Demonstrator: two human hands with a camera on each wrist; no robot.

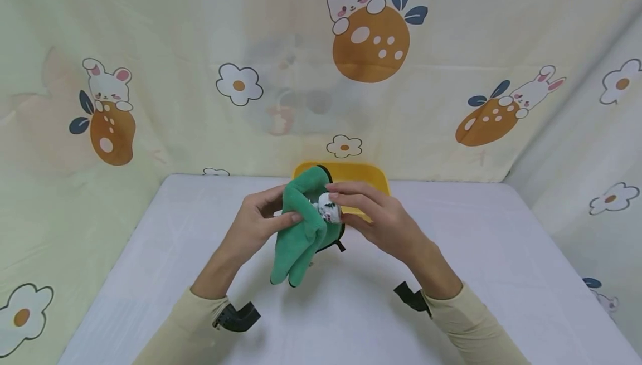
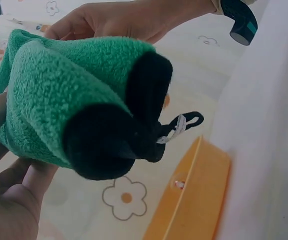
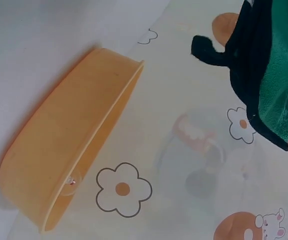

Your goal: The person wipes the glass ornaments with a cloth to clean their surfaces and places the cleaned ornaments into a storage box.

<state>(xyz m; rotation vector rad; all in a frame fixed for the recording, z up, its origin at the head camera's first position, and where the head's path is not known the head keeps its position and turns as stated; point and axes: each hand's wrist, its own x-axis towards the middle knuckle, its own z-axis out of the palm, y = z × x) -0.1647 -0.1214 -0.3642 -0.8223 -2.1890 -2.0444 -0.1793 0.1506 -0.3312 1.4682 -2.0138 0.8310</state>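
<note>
My left hand (image 1: pixel 248 228) grips a fuzzy green cloth (image 1: pixel 296 242) with black edging and a black hanging loop, its thumb on the near face. The cloth is bunched and folded, with two corners hanging down over the table. A small rounded white object (image 1: pixel 329 208) with dark green and red print sits in the fold. My right hand (image 1: pixel 388 223) pinches this white object from the right, fingers over its top and thumb low at its side. The cloth hides part of the object. In the left wrist view, the black edging (image 2: pixel 101 142) faces the camera.
Behind the cloth, a yellow plastic bin (image 1: pixel 358 173) stands at the table's far edge. Something small, clear and rounded (image 3: pixel 73 184) shows inside it. Rabbit-and-flower printed curtains (image 1: pixel 281 19) hang behind and beside the white table (image 1: pixel 441 231).
</note>
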